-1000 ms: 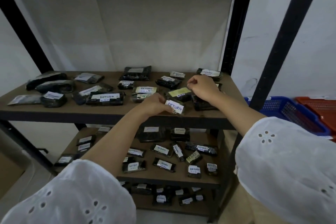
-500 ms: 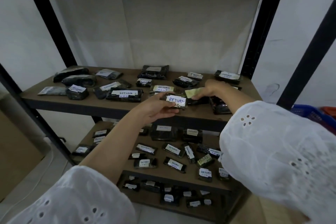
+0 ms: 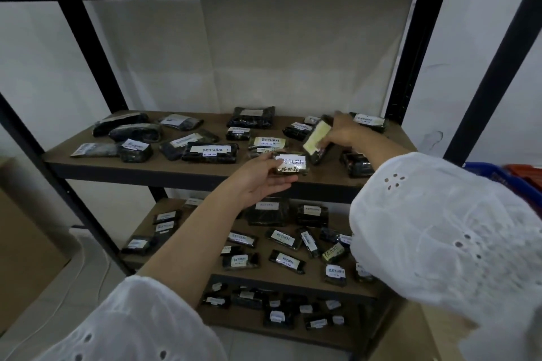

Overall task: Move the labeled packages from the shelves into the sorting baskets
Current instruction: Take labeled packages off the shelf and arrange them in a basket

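My left hand [image 3: 258,177] holds a small dark package with a white RETURN label [image 3: 291,163] just above the front edge of the upper shelf [image 3: 140,164]. My right hand [image 3: 344,133] grips a dark package with a yellow label [image 3: 318,139], tilted up on end over the shelf's right part. Several more dark labeled packages lie on this shelf, among them a long RETURN package [image 3: 209,152]. The lower shelves [image 3: 264,278] carry several more. My white sleeve hides most of the baskets.
A blue basket [image 3: 487,173] and an orange basket [image 3: 525,171] peek out at the right behind my right sleeve. Black shelf posts [image 3: 410,67] stand at the right and left. Cardboard boxes [image 3: 26,240] sit on the floor at the left and lower right.
My right hand has lifted the yellow-labeled package and tipped it upright. My left hand has raised the RETURN package slightly. The view has swung left, hiding more of the baskets.
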Tool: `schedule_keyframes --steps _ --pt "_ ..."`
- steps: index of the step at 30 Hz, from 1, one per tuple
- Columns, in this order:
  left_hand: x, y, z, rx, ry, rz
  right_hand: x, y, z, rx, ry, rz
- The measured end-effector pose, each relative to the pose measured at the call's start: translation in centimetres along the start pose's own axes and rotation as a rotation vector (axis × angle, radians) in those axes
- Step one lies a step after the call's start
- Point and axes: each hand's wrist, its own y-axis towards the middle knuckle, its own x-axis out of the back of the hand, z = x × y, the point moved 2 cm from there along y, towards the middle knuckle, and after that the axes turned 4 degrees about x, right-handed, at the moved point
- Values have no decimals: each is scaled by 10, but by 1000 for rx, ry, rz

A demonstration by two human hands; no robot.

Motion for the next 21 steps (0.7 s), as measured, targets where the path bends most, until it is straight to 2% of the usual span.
schedule_keyframes --steps 4,11,15,21 --pt "3 -7 1 -31 -46 5 2 -19 13 163 307 -127" --pt "-20 -34 16 -109 -66 26 1 -92 -5 179 933 -153" --pt "-60 -56 44 -157 -63 44 19 -132 -49 189 1092 -115" --pt "-155 -71 108 -122 -48 98 63 -183 -152 159 1095 -142"
